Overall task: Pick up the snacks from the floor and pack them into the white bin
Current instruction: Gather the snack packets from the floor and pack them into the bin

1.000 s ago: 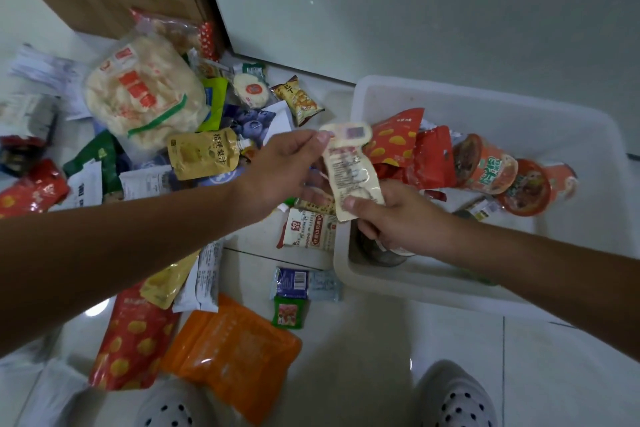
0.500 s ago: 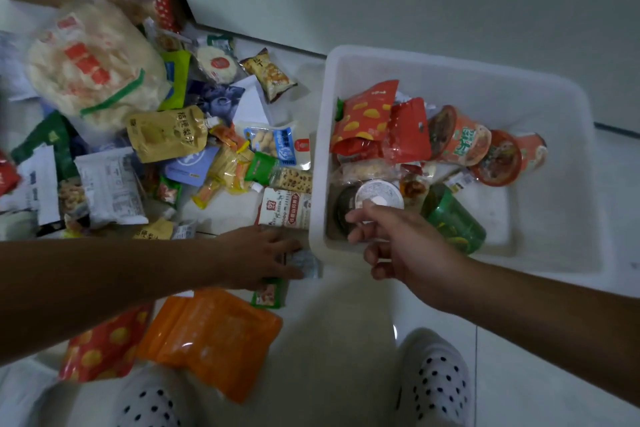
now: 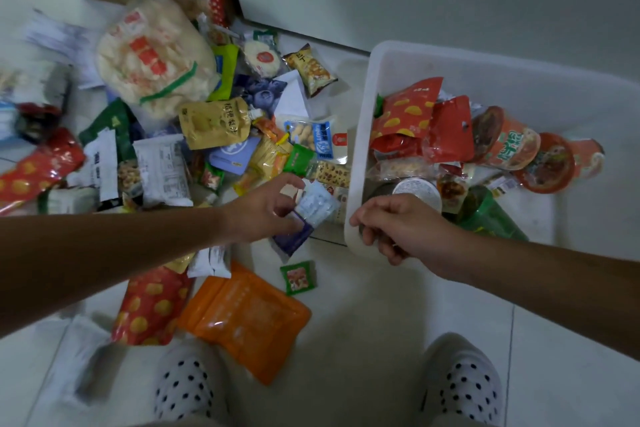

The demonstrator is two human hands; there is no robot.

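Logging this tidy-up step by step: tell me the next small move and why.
Probably carry the blue-and-white packet rightward over the rim of the white bin and drop it in. The left hand pinches it, apparently lifted, right beside the bin's near corner, and the bin shows bare space on its right side.
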